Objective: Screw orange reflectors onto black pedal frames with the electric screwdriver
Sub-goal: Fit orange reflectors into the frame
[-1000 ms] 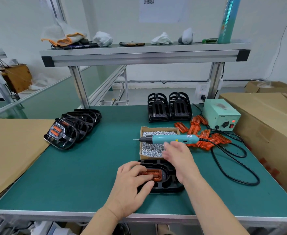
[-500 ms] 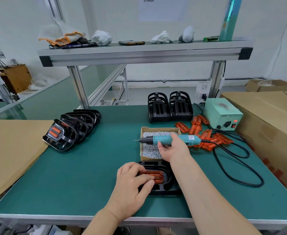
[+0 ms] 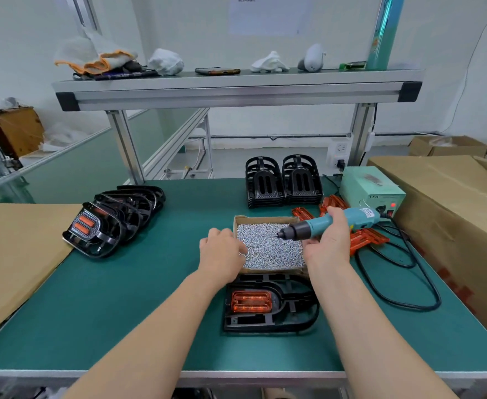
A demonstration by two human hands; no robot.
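A black pedal frame (image 3: 291,309) lies flat near the table's front with an orange reflector (image 3: 250,301) seated in its left part. Behind it is a cardboard box of small silver screws (image 3: 271,249). My right hand (image 3: 330,243) grips the teal electric screwdriver (image 3: 328,223) above the box, its bit pointing left over the screws. My left hand (image 3: 222,256) is at the box's left edge with its fingers down among the screws; the fingertips are hidden, so I cannot see if they pinch one.
Loose orange reflectors (image 3: 366,240) lie right of the box. Two stacks of black frames (image 3: 284,182) stand behind it. A row of frames with reflectors fitted (image 3: 112,223) leans at the left. A green power unit (image 3: 371,188), its black cable (image 3: 403,283) and cardboard boxes (image 3: 449,203) fill the right.
My right hand took the screwdriver off the box and lifted it, tip tilted down-left. My left hand let go of the pedal frame and moved up to the screw box.
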